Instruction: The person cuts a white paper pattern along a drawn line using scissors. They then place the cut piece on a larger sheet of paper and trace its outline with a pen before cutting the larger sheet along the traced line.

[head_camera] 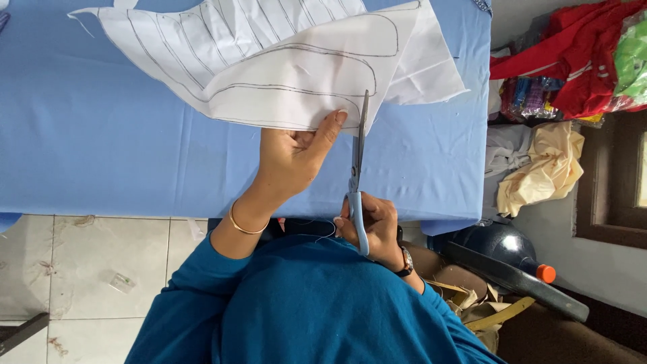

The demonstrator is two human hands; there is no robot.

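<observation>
The right hand point(374, 226) has its grip clenched through the blue handles of the scissors point(356, 178), whose blades point up at the near edge of the white fabric point(296, 74). The left hand point(293, 158) pinches that same edge, thumb on top. The fabric, marked with curved pencil lines, lies across the blue desk point(94, 141), which has open room to the left. Right of the desk's edge sit colourful packets point(532, 94) among red cloth point(579, 54) and cream cloth point(546, 172).

fabric point(296, 74) on table point(87, 148), scissors point(357, 168) right
</observation>
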